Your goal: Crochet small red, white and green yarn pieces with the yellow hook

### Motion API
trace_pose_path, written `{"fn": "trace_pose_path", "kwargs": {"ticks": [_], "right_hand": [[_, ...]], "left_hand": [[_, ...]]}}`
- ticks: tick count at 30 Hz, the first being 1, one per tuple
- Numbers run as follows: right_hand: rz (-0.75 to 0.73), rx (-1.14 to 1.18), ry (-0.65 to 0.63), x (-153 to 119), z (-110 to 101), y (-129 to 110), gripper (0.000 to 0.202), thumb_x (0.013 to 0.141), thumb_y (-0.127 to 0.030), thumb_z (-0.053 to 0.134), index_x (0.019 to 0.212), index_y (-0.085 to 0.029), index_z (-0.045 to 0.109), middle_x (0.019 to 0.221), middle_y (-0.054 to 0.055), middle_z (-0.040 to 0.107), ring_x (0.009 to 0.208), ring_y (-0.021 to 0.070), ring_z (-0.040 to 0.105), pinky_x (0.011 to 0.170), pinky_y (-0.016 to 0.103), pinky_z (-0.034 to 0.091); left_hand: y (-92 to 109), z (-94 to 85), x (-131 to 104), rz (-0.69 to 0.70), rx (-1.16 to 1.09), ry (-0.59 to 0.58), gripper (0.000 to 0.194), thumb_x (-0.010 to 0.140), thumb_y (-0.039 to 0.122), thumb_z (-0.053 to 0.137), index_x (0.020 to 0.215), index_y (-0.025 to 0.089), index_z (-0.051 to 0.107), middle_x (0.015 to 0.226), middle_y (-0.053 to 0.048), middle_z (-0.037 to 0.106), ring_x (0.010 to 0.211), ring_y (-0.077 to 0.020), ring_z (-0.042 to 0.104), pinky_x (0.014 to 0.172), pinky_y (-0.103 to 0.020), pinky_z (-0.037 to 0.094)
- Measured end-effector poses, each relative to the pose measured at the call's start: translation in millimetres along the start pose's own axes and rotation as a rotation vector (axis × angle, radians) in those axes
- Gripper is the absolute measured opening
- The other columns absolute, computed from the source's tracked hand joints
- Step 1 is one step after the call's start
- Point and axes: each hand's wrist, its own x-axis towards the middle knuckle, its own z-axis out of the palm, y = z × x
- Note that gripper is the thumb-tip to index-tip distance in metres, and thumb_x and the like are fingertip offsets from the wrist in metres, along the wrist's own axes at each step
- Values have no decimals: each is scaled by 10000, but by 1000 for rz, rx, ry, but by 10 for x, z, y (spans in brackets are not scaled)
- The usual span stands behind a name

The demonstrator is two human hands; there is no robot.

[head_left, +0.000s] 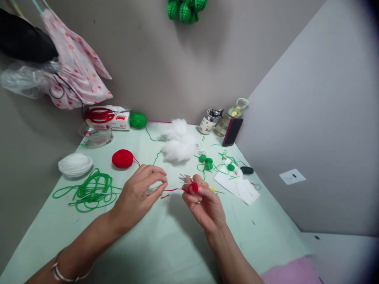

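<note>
Both hands up over the desk [177,244], about midway between its left and right edges. Small red yarn piece [194,188] sits in my right hand [205,207], held between thumb and curled fingers, so that hand is closed on it and is much the nearer. From my left hand [140,193] the piece lies straight across to the right, a little lower than the forefinger tip. The two are apart, with a gap between the fingertips.

Piece looks roundish, with a loop on its left side; no clear long axis. The line that counts is the red strand [174,189]: it leaves the piece leftward, roughly parallel to the desk's far edge, and reaches in below my left thumb. Left thumb and forefinger curl round until the tips almost meet; cannot tell whether the strand is pinched there.

Thin metal points [184,177] show just above the right fingers; cannot tell what they belong to. Red yarn ball [122,158] is beyond my left hand, toward the desk's left edge, its tail running down behind that hand. White stuffing [178,146] lies between the red piece and the far edge; small green balls [209,163] lie beyond my right hand, toward the far right corner.
</note>
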Motion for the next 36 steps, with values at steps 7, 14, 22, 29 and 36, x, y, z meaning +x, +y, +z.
{"fn": "trace_pose_path", "kwargs": {"ticks": [7, 14, 22, 29, 36], "right_hand": [[91, -586, -265, -260, -273, -269, 158, 765, -227, 831, 688, -182, 700, 706, 5, 574, 682, 135, 504, 657, 290, 355], [133, -528, -322, -354, -231, -392, 195, 794, -360, 842, 802, -178, 771, 753, 20, 615, 598, 125, 566, 598, 297, 438], [43, -340, -124, -114, -87, -199, 360, 709, -410, 912, 634, -187, 639, 547, -65, 454, 502, 72, 363, 457, 214, 370], [131, -406, -21, -30, 8, -162, 310, 690, -311, 918, 948, -190, 797, 561, -82, 493, 485, 47, 338, 480, 216, 374], [239, -370, 64, 15, -13, -12, 266, 664, -344, 929, 724, -147, 761, 468, -80, 443, 465, 35, 301, 480, 207, 341]], "left_hand": [[-49, -315, 239, 127, 98, -10, 125, 992, 212, 612, 939, 237, 722, 1059, -64, 713, 992, -230, 633, 869, -379, 512], [55, -332, 286, 253, 193, -27, 119, 995, 179, 609, 959, 232, 709, 1070, -78, 706, 984, -237, 613, 840, -384, 506], [198, -354, 298, 310, 198, -11, 134, 999, 146, 593, 987, 241, 687, 1111, -75, 699, 1002, -232, 607, 853, -384, 515], [257, -303, 342, 335, 180, -5, 140, 984, 117, 600, 965, 220, 693, 1086, -83, 708, 985, -229, 615, 833, -369, 515], [137, -173, 252, 16, -7, -66, 87, 976, 246, 640, 1042, 251, 697, 1208, -91, 682, 1077, -263, 648, 851, -406, 560]]}}
